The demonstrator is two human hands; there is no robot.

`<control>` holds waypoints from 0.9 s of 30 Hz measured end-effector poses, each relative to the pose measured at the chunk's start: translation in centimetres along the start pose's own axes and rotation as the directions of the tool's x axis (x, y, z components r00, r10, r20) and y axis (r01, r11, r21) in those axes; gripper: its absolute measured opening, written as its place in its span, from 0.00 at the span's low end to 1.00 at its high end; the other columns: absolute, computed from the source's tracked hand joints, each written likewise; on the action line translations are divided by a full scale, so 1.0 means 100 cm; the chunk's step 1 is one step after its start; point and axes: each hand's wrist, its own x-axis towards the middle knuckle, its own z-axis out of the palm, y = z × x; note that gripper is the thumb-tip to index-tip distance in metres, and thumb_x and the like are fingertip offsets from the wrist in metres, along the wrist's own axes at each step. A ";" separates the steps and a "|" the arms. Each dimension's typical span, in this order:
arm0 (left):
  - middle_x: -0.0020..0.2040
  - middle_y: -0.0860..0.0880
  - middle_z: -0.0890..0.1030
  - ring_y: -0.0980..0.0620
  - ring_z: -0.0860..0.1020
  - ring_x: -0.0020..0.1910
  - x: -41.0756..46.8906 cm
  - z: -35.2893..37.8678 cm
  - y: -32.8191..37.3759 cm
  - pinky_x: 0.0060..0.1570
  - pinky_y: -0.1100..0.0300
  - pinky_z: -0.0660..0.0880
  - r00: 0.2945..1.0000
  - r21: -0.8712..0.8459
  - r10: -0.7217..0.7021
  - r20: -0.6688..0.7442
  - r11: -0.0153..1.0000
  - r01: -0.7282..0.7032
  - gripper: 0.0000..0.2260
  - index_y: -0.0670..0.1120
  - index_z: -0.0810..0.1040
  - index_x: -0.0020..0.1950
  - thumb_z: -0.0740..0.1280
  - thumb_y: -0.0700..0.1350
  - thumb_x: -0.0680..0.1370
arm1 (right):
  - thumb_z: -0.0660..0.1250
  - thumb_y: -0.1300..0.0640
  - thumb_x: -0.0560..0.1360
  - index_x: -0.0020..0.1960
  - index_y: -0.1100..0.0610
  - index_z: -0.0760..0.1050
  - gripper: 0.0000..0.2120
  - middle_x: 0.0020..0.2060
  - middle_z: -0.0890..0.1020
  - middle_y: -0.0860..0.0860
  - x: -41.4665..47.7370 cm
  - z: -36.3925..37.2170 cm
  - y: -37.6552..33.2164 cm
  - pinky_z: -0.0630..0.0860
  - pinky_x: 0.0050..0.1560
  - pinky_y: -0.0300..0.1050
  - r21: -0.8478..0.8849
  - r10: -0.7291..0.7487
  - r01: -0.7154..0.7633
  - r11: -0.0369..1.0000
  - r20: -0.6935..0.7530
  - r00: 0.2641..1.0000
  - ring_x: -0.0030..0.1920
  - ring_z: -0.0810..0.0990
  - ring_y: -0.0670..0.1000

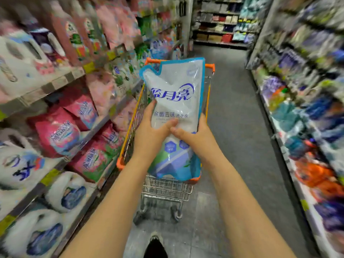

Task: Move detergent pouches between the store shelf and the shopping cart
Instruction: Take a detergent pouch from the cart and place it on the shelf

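Both hands hold one detergent pouch (174, 116) upright over the shopping cart (165, 185), which stands in the aisle just beside the store shelf (55, 84) on the left. The left hand (150, 131) is closed on the pouch's left edge with the thumb laid across its front, and the right hand (195, 135) grips the right edge, its thumb pressed on the front too; the two thumbs nearly meet at the middle of the pack. The pouch is white and pale blue with a blue border and a notched top corner, and it hides most of the cart's basket, so whether anything already lies inside cannot be told. Its bottom edge hangs near the cart's near rim, and its top reaches up in front of the orange handle (209, 67) at the far end. Pink pouches (57, 133) sit crowded on the shelf's middle tiers, with white jugs (22, 60) above and below them, all blurred. As a judgement, this pouch is in mid-transfer: it rests neither on the shelf nor in the cart, and the pictures alone do not settle which way it is headed. What seems left is to set it down at one end and release both hands, and then to deal with any further pouches.
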 end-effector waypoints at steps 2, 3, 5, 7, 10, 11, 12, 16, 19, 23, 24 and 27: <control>0.58 0.61 0.77 0.68 0.76 0.52 0.028 0.017 -0.028 0.54 0.73 0.69 0.998 0.013 -0.041 0.043 0.999 0.041 0.32 0.54 0.67 0.70 0.70 0.54 0.66 | 0.77 0.60 0.66 0.66 0.53 0.66 0.33 0.55 0.82 0.50 0.033 -0.007 0.020 0.79 0.56 0.49 -0.011 0.053 -0.053 0.999 -0.035 0.998 0.54 0.82 0.50; 0.59 0.60 0.77 0.65 0.76 0.54 0.043 0.023 -0.045 0.56 0.69 0.71 0.996 0.020 -0.067 0.059 0.998 0.065 0.33 0.55 0.67 0.70 0.70 0.57 0.65 | 0.76 0.59 0.66 0.66 0.53 0.66 0.32 0.55 0.82 0.50 0.050 -0.009 0.032 0.79 0.56 0.49 0.000 0.082 -0.083 0.997 -0.057 0.995 0.54 0.82 0.50; 0.58 0.56 0.79 0.58 0.78 0.55 0.074 0.033 -0.075 0.56 0.60 0.73 0.987 0.030 -0.131 0.093 0.991 0.129 0.34 0.56 0.68 0.69 0.70 0.59 0.64 | 0.75 0.58 0.69 0.64 0.52 0.67 0.27 0.54 0.82 0.50 0.086 -0.008 0.054 0.79 0.56 0.50 0.045 0.150 -0.146 0.988 -0.093 0.984 0.53 0.82 0.50; 0.58 0.55 0.79 0.56 0.78 0.55 0.101 0.039 -0.101 0.55 0.59 0.73 0.971 0.061 -0.208 0.120 0.978 0.202 0.32 0.55 0.68 0.69 0.72 0.55 0.67 | 0.72 0.57 0.72 0.60 0.50 0.68 0.20 0.52 0.82 0.49 0.118 -0.003 0.074 0.79 0.54 0.49 0.081 0.240 -0.232 0.969 -0.113 0.964 0.50 0.83 0.50; 0.55 0.58 0.77 0.58 0.76 0.54 0.135 0.051 -0.150 0.51 0.64 0.69 0.939 0.111 -0.312 0.144 0.948 0.298 0.27 0.55 0.68 0.69 0.72 0.51 0.71 | 0.68 0.54 0.75 0.59 0.50 0.67 0.16 0.53 0.81 0.51 0.166 0.000 0.114 0.79 0.55 0.50 0.103 0.354 -0.341 0.934 -0.160 0.922 0.51 0.82 0.52; 0.54 0.59 0.77 0.58 0.76 0.53 0.143 0.056 -0.166 0.50 0.66 0.68 0.928 0.106 -0.337 0.156 0.940 0.324 0.27 0.55 0.68 0.69 0.72 0.51 0.71 | 0.68 0.53 0.75 0.60 0.51 0.67 0.16 0.53 0.80 0.52 0.179 0.000 0.131 0.78 0.56 0.51 0.099 0.390 -0.378 0.921 -0.181 0.903 0.51 0.81 0.52; 0.54 0.58 0.77 0.58 0.76 0.53 0.149 0.061 -0.183 0.50 0.66 0.68 0.914 0.120 -0.371 0.166 0.927 0.354 0.27 0.54 0.68 0.69 0.72 0.51 0.71 | 0.67 0.52 0.75 0.61 0.51 0.68 0.17 0.54 0.80 0.53 0.191 -0.001 0.147 0.78 0.56 0.51 0.103 0.422 -0.409 0.907 -0.197 0.885 0.51 0.81 0.52; 0.59 0.54 0.78 0.55 0.77 0.57 0.160 0.080 -0.260 0.58 0.59 0.71 0.833 0.198 -0.515 0.202 0.855 0.480 0.29 0.55 0.67 0.70 0.71 0.55 0.71 | 0.65 0.55 0.77 0.64 0.56 0.68 0.17 0.55 0.80 0.55 0.226 -0.005 0.219 0.79 0.49 0.45 0.174 0.536 -0.508 0.844 -0.215 0.816 0.49 0.81 0.53; 0.65 0.51 0.75 0.52 0.75 0.61 0.153 0.090 -0.318 0.63 0.59 0.70 0.768 0.272 -0.606 0.206 0.789 0.550 0.30 0.56 0.65 0.71 0.67 0.59 0.71 | 0.63 0.57 0.78 0.67 0.59 0.69 0.18 0.56 0.81 0.56 0.238 -0.006 0.276 0.80 0.44 0.39 0.241 0.622 -0.581 0.778 -0.163 0.766 0.46 0.82 0.53; 0.64 0.50 0.74 0.55 0.73 0.58 0.134 0.101 -0.375 0.55 0.65 0.68 0.676 0.331 -0.704 0.216 0.704 0.628 0.26 0.49 0.62 0.73 0.65 0.49 0.78 | 0.60 0.61 0.79 0.67 0.63 0.69 0.17 0.49 0.82 0.55 0.233 -0.004 0.346 0.79 0.39 0.37 0.305 0.745 -0.688 0.659 -0.139 0.652 0.38 0.81 0.47; 0.63 0.50 0.74 0.55 0.73 0.57 0.129 0.103 -0.388 0.52 0.66 0.67 0.646 0.357 -0.727 0.232 0.682 0.639 0.25 0.50 0.63 0.73 0.65 0.49 0.78 | 0.60 0.62 0.79 0.66 0.64 0.69 0.16 0.44 0.83 0.52 0.230 -0.003 0.361 0.79 0.37 0.36 0.313 0.765 -0.705 0.636 -0.129 0.631 0.37 0.81 0.46; 0.64 0.50 0.75 0.51 0.74 0.60 0.116 0.108 -0.423 0.49 0.70 0.64 0.595 0.395 -0.761 0.258 0.645 0.654 0.25 0.52 0.63 0.73 0.66 0.49 0.77 | 0.61 0.64 0.78 0.65 0.66 0.70 0.15 0.41 0.82 0.51 0.222 -0.005 0.403 0.77 0.35 0.33 0.254 0.788 -0.746 0.615 -0.163 0.594 0.31 0.80 0.39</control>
